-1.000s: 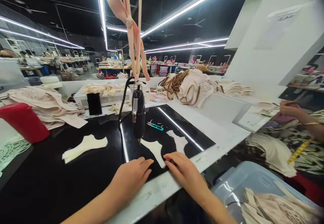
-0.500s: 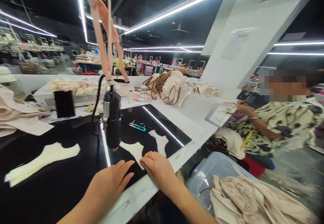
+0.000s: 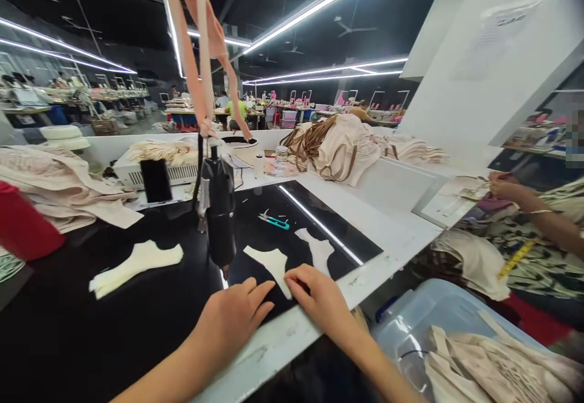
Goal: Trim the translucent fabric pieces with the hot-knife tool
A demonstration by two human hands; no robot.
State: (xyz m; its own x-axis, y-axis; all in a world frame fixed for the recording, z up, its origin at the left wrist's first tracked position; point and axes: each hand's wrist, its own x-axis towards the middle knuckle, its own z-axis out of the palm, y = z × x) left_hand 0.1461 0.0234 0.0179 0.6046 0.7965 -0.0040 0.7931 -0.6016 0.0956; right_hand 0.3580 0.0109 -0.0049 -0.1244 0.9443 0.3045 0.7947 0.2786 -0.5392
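Observation:
A cream cut fabric piece lies flat on the black tabletop. My right hand is at its lower right edge, fingers bent together and pinching there; the fingertips partly cover that edge. Just left of the piece, my left hand rests low over the tabletop with thumb and fingers apart, holding nothing. Beyond my left hand, a black handheld tool hangs upright from pink fabric strips. A second, paler fabric piece lies past my right hand. Turquoise thread snips lie further back.
Stacked cream pieces lie left of the tool, with a red object beyond. A phone-like black slab and garment heaps stand behind. On the right are a clear plastic bin with garments and another person's arm.
The view has turned left, so the table and both hands sit further right and a red object shows at left. My hands stay close to the same fabric piece.

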